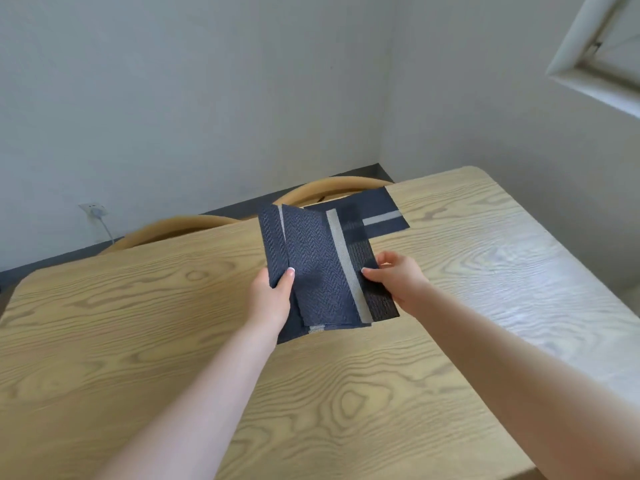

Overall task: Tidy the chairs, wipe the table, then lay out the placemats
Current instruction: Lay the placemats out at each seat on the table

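Observation:
Above the middle of the light wooden table (145,341) I hold a small stack of dark blue woven placemats (315,268), each with a pale grey stripe. My left hand (272,296) grips the stack's left edge, thumb on top. My right hand (398,278) pinches the right edge of one mat in the stack. Another dark blue placemat (382,216) lies flat on the table at its far edge, partly hidden behind the held stack.
Two curved wooden chair backs (173,228) (332,188) stand tucked against the table's far side. Behind them are a grey wall, a socket with a plugged cable (93,211) at the left, and a window frame (595,53) at the upper right.

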